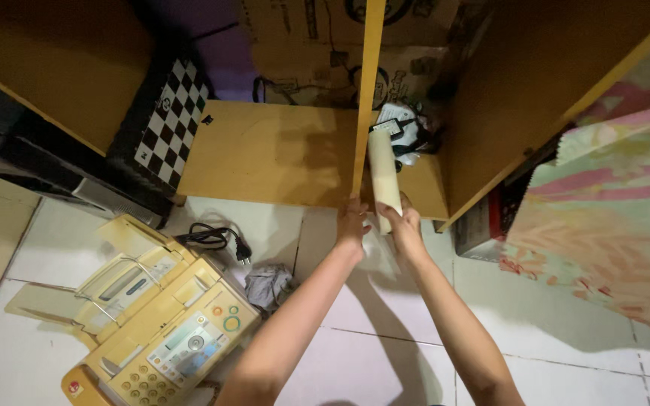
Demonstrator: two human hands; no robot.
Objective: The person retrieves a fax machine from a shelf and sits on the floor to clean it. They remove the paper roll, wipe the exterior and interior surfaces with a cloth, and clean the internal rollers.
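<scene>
- Right hand (405, 225) is gripping the cream paper roll's (384, 179) lower end; probably light, crushable, so hold mid-barrel.
- Left hand (353, 220) is pinching the cabinet divider's (366, 98) front edge.

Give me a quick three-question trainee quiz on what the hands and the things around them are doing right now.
1. True or false: the right hand grips the lower end of a cream-coloured roll that points into the wooden cabinet.
2. What does the left hand touch? A) the checkered board B) the bottom of the upright wooden divider panel C) the black power cord
3. Fill in: on the tiled floor, at lower left, lies a yellowed ______ with a keypad.

Key
1. True
2. B
3. fax machine
</scene>
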